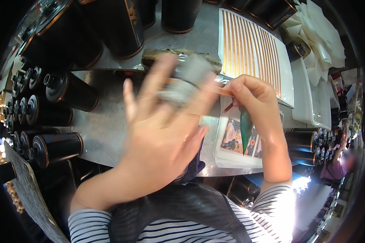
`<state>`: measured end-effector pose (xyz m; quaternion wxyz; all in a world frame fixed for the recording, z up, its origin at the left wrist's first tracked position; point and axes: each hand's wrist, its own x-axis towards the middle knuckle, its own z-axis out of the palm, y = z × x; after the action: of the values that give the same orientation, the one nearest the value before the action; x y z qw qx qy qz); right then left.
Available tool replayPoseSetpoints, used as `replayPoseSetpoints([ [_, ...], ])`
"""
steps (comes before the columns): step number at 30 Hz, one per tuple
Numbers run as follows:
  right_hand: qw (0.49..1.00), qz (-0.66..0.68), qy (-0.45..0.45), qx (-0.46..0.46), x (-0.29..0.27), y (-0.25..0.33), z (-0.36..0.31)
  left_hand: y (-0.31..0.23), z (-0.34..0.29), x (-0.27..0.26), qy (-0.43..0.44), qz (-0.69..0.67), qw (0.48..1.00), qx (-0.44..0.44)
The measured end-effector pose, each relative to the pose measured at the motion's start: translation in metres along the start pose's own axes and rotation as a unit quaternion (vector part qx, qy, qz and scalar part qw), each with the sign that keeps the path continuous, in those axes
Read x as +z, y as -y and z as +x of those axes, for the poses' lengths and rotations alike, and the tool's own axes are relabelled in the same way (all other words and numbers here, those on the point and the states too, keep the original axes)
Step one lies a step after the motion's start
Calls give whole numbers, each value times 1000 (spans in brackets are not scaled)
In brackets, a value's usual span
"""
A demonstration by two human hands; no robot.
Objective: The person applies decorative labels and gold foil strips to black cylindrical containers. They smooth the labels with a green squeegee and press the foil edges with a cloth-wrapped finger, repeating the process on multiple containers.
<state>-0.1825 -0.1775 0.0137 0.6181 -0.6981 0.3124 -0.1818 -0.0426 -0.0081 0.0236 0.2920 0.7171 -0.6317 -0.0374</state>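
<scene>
My left hand [154, 133] is smeared by motion, its fingers spread over a grey, round-looking object [190, 75] that is also blurred. Whether the fingers grip that object or only brush it is unclear. Pinched between the thumb and fingers of my right hand [251, 95] is the end of a narrow copper-coloured strip [224, 92], which runs left toward the grey object. A green, pointed, blade-like piece [245, 127] sticks down from under the same hand. Beside it shows a short dark red tip [228, 107].
A white sheet of copper-coloured strips [251, 48] lies at the far right. Under my right hand is a patterned printed sheet [235, 137]. Black canisters with copper rims [59, 148] line the left and back. A white tray [312, 97] stands right of the strips.
</scene>
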Motion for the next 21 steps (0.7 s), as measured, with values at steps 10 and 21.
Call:
replayPoseSetpoints([
  [10, 1000, -8, -11, -10, 1, -4, -4, 26, -27, 16, -58, -187, 978, -77],
  [21, 999, -38, -28, -15, -5, -5, -5, 14, -6, 4, -23, -58, 998, 9],
])
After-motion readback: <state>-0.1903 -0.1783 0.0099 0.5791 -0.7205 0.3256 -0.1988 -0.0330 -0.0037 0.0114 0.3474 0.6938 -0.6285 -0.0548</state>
